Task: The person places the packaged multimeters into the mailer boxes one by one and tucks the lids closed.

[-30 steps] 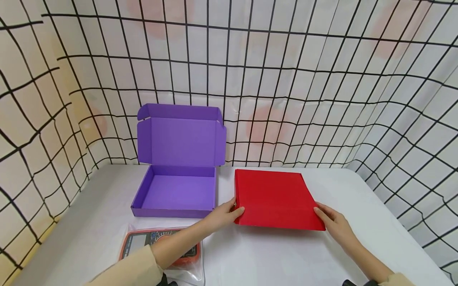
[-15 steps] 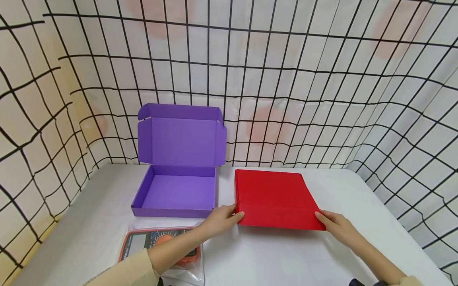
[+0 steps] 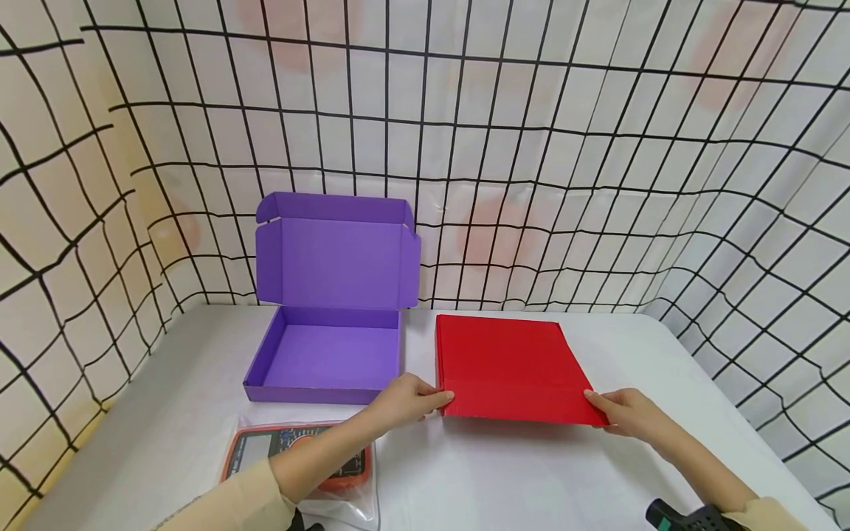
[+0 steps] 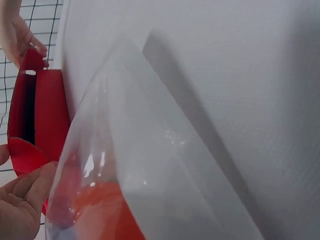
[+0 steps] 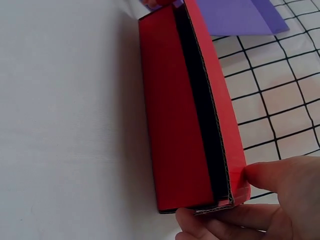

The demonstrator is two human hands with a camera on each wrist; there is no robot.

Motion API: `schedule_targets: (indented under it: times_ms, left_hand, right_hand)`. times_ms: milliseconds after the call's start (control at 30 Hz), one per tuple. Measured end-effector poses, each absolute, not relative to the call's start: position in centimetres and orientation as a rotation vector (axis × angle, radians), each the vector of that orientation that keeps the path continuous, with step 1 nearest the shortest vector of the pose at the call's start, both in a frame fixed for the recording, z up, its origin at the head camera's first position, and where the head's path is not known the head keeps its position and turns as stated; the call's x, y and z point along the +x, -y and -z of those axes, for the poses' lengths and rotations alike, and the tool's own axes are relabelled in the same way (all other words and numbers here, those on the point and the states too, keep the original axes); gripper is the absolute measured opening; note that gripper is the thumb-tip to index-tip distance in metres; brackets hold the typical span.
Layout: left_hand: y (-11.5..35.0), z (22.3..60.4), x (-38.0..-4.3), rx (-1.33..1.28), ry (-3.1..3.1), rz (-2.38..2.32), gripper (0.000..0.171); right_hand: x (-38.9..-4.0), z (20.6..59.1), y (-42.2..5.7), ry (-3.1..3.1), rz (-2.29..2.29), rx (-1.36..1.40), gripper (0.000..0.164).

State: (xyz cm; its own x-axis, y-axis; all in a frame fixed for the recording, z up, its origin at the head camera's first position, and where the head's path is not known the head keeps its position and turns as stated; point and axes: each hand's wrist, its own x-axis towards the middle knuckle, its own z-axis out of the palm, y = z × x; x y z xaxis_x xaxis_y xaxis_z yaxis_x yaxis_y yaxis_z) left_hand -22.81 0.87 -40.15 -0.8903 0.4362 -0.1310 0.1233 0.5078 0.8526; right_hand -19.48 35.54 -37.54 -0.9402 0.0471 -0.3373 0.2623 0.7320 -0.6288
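A flat red cardboard box [image 3: 508, 365] lies at the middle right of the table, its lid lowered with a dark gap along the front, seen in the right wrist view between lid [image 5: 222, 115] and front wall [image 5: 172, 110]. My left hand [image 3: 406, 400] pinches the lid's front left corner, thumb on top. At the front right corner, my right hand [image 3: 627, 414] pinches the lid the same way. The right wrist view has the right thumb on the lid and the fingers [image 5: 240, 217] under the side flap. A small red side flap [image 4: 25, 152] shows beside the left hand.
A purple cardboard box [image 3: 332, 358] stands left of the red one with its lid upright. In front of it, under my left forearm, lies an orange-edged multimeter [image 3: 252, 450] in a clear plastic bag [image 4: 165, 165]. A black grid on white cloth [image 3: 518, 147] surrounds the white table [image 3: 518, 487].
Both hands have shifted slightly toward the lid's front corners, the right one a little nearer and outward. The lid's front right corner has moved slightly outward. The purple box stays as it was.
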Motion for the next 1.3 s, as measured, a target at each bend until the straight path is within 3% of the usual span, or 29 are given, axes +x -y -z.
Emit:
schedule_targets:
  times_ms: [400,1300]
  left_hand:
    - [-0.6,39.7,-23.1,0.291,-2.228,-1.461,0.033]
    - [-0.4,40.3,-22.9,0.344,-2.229,-1.365,0.041]
  right_hand:
    - [-19.2,37.0,-35.8,-2.586,1.073,0.234,0.050]
    - [-18.9,38.0,-36.2,-2.620,1.037,0.145,0.055]
